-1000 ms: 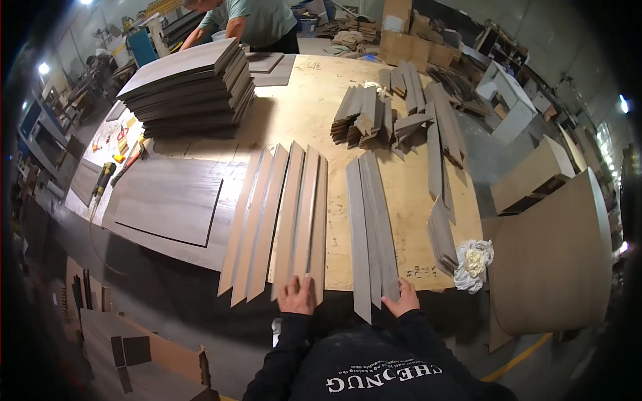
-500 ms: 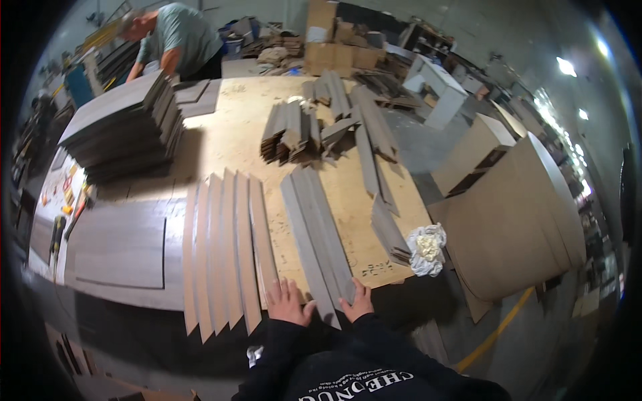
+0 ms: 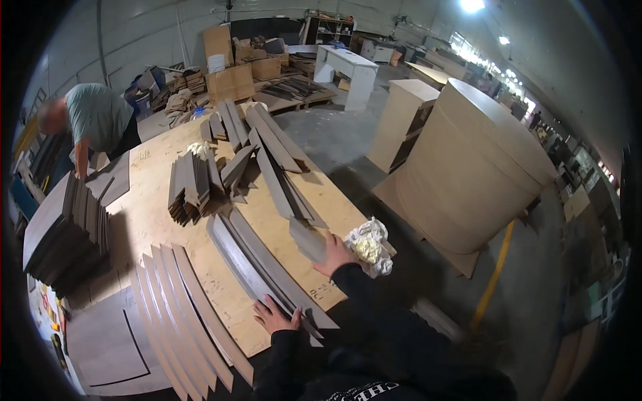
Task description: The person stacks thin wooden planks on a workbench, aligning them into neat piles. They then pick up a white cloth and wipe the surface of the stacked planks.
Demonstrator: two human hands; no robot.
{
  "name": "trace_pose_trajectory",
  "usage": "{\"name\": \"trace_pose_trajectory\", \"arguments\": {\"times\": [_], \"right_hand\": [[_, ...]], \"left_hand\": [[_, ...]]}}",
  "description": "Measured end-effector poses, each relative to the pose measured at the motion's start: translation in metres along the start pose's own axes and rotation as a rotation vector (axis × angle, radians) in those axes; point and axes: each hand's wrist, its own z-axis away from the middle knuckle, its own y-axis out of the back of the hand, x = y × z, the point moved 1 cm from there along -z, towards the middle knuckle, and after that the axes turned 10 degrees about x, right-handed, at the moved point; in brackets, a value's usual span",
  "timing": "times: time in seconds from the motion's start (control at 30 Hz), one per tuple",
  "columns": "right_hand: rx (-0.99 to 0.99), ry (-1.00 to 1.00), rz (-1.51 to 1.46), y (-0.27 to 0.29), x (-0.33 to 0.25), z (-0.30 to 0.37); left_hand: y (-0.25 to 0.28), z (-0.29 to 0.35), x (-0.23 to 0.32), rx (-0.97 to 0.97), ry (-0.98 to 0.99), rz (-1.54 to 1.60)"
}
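Workshop floor (image 3: 321,144), grey and cluttered, spread out behind your plywood-topped table (image 3: 148,175). Big curved brown panel (image 3: 468,174) stood off the table's right side. Co-worker (image 3: 100,119) bent over at the far left. Tall panel stack (image 3: 75,217) sat on the table's left part; flat grey panel (image 3: 100,334) lay nearer you. Fan of tan strips (image 3: 175,314) lay left of your hands, near ends poking past the table edge.

Long grey strips (image 3: 234,256) lay mid-table, long axis running from far left to near right, near ends by your left hand (image 3: 274,318). That hand was open, fingers spread over the near end, thumb at the other side; it rested there, no firm grip visible.

Short grey pieces (image 3: 306,238) lay to the right of the long ones, at the table's right edge, axis slanting much the same way. Your right hand (image 3: 336,256) was the nearer one, right at their near end, fingers partly bent; couldn't tell whether it had hold of them. Crumpled white wrap (image 3: 372,248) sat just right of that hand.
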Motion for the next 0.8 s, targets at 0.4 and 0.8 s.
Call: {"name": "trace_pose_trajectory", "arguments": {"times": [0.4,0.8], "right_hand": [[-0.437,-0.127,0.04,-0.064,0.035,-0.05],[-0.982,-0.333,-1.408,-0.034,-0.009,-0.039]], "left_hand": [[-0.052,-0.034,0.067,0.01,-0.01,-0.089],[-0.02,-0.026,0.061,0.09,0.178,0.636]]}}
